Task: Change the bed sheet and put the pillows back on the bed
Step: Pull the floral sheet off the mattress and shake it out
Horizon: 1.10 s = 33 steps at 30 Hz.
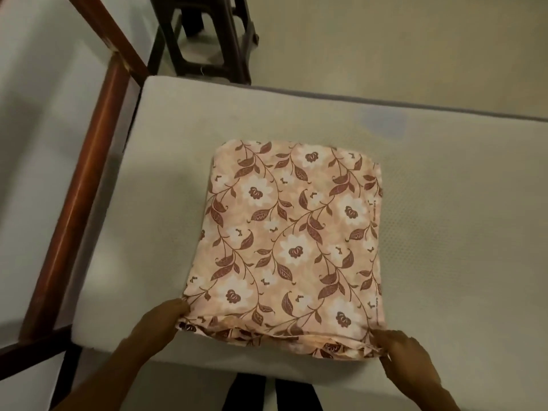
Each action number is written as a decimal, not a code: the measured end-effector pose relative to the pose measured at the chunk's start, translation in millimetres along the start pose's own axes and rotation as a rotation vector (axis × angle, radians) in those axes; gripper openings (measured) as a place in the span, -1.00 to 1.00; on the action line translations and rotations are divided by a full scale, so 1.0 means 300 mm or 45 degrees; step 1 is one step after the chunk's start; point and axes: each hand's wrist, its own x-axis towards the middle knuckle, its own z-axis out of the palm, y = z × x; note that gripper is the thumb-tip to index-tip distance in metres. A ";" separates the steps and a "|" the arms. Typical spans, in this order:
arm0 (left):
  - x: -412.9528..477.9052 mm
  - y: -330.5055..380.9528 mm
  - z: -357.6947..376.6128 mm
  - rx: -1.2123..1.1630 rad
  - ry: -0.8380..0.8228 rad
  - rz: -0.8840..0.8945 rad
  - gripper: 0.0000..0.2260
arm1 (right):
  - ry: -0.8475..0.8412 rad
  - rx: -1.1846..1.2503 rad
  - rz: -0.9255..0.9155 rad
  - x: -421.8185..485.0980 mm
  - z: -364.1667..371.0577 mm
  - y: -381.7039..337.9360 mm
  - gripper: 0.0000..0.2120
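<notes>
A folded bed sheet point(293, 241), peach with white flowers and brown leaves, lies flat on the bare grey-white mattress point(444, 221) near its end. My left hand point(157, 324) pinches the sheet's near left corner. My right hand point(406, 354) pinches the near right corner at the folded edge. Both hands sit at the mattress's front edge. No pillows are in view.
A brown wooden bed frame point(86, 185) runs along the mattress's left end. A dark stool point(207, 40) stands on the pale floor point(400, 46) beyond the bed. My dark trouser legs point(267, 396) show below the mattress edge.
</notes>
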 end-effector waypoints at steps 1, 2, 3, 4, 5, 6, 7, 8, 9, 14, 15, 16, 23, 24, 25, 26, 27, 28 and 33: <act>0.003 0.005 0.013 0.036 -0.001 0.008 -0.73 | 0.003 -0.124 -0.013 0.013 0.030 -0.002 -0.54; 0.003 0.013 0.028 0.083 -0.002 0.013 -0.71 | 0.023 -0.243 -0.028 0.025 0.067 0.004 -0.51; -0.002 0.017 0.044 0.152 -0.007 0.001 -0.69 | 0.025 -0.312 -0.024 0.035 0.097 0.010 -0.47; 0.002 0.021 0.055 0.244 -0.029 -0.032 -0.69 | 0.000 -0.353 0.002 0.045 0.135 0.018 -0.42; 0.007 0.023 0.056 0.360 -0.074 -0.088 -0.71 | -0.031 -0.380 0.037 0.049 0.163 0.015 -0.37; 0.012 0.028 0.051 0.477 -0.109 -0.160 -0.74 | -0.068 -0.396 0.053 0.049 0.167 -0.003 -0.37; 0.016 0.038 0.044 0.538 -0.111 -0.231 -0.77 | -0.123 -0.406 0.079 0.048 0.149 -0.034 -0.42; 0.025 0.047 0.038 0.545 -0.076 -0.288 -0.79 | -0.171 -0.401 0.117 0.054 0.126 -0.065 -0.54; 0.040 0.060 0.029 0.504 0.005 -0.317 -0.80 | -0.141 -0.388 0.154 0.073 0.093 -0.096 -0.67; 0.220 0.218 -0.047 0.025 0.514 0.059 -0.67 | 0.386 0.076 0.088 0.273 -0.058 -0.259 -0.79; 0.277 0.279 -0.075 -0.012 0.579 0.174 -0.65 | 0.471 0.143 0.021 0.336 -0.091 -0.305 -0.73; 0.329 0.342 -0.101 -0.029 0.617 0.252 -0.61 | 0.535 0.182 -0.044 0.394 -0.130 -0.358 -0.64; 0.766 0.638 -0.190 0.170 0.546 0.523 -0.43 | 0.540 0.073 -0.306 0.913 -0.316 -0.625 -0.33; 0.833 0.645 -0.200 0.201 0.551 0.531 -0.42 | 0.548 0.057 -0.322 0.980 -0.327 -0.635 -0.33; 0.902 0.634 -0.209 0.231 0.557 0.511 -0.42 | 0.556 0.050 -0.325 1.044 -0.333 -0.634 -0.34; 0.957 0.612 -0.223 0.257 0.568 0.468 -0.42 | 0.574 0.044 -0.310 1.095 -0.341 -0.618 -0.35; 1.004 0.582 -0.235 0.278 0.593 0.415 -0.43 | 0.600 0.033 -0.273 1.140 -0.346 -0.591 -0.36; 1.044 0.547 -0.248 0.300 0.632 0.369 -0.43 | 0.634 0.018 -0.216 1.180 -0.354 -0.553 -0.37; 1.090 0.346 -0.322 0.236 0.804 0.094 -0.42 | 0.748 0.065 0.089 1.234 -0.378 -0.300 -0.37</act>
